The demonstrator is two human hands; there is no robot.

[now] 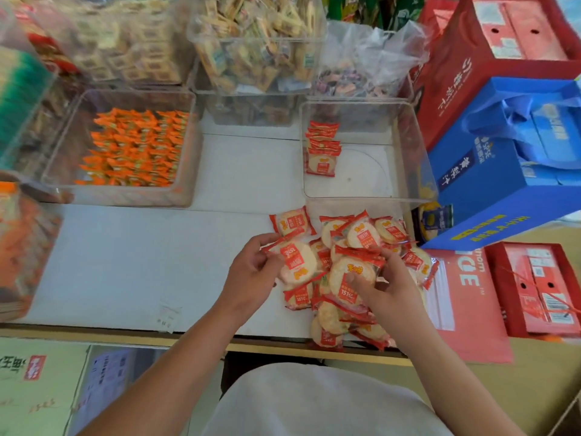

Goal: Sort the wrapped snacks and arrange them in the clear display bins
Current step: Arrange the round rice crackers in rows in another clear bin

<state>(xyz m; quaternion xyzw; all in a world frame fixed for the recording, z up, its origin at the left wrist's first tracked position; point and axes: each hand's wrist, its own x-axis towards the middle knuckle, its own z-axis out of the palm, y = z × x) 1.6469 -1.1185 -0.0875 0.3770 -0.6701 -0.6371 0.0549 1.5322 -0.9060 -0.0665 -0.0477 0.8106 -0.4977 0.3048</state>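
A loose pile of red-and-white wrapped rice crackers (pixel 361 237) lies on the white counter at the right. My left hand (pixel 251 272) pinches one cracker packet (pixel 297 262) at the pile's left edge. My right hand (pixel 390 284) grips another packet (pixel 349 275) in the middle of the pile, thumb on top. Behind the pile stands a clear display bin (pixel 412 146), holding a short row of the same crackers (pixel 322 149) upright against its left wall.
A clear bin of orange-wrapped snacks (pixel 135 149) stands at the left, with more filled bins (pixel 257 42) behind. A blue gift box (pixel 509 158) and red boxes (pixel 534 287) crowd the right side. The white counter (pixel 125 265) has a front edge close to me.
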